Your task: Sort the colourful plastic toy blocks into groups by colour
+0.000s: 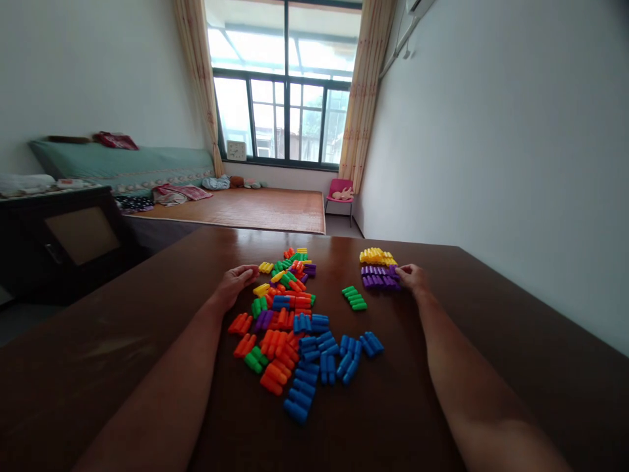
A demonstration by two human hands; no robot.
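My right hand (413, 278) pinches the right end of a double row of purple plastic building blocks (378, 278), made of bullet-shaped pegs. Just behind that row lies a row of yellow blocks (377, 256). A short strip of green blocks (354, 298) rests nearer, to their left. On the left side, my left hand (238, 283) is closed at the edge of a mixed pile, its fingertips beside a small yellow block (266, 267); whether they hold anything is hidden. Orange blocks (278, 344) and blue blocks (301, 391) spread across the pile's near part.
All the blocks lie on a dark brown glossy table (393, 393). Beyond it are a bed with a woven mat (265, 206) and a pink chair (340, 188) under the window. A dark cabinet (73, 236) stands at left, a white wall (491, 131) at right.
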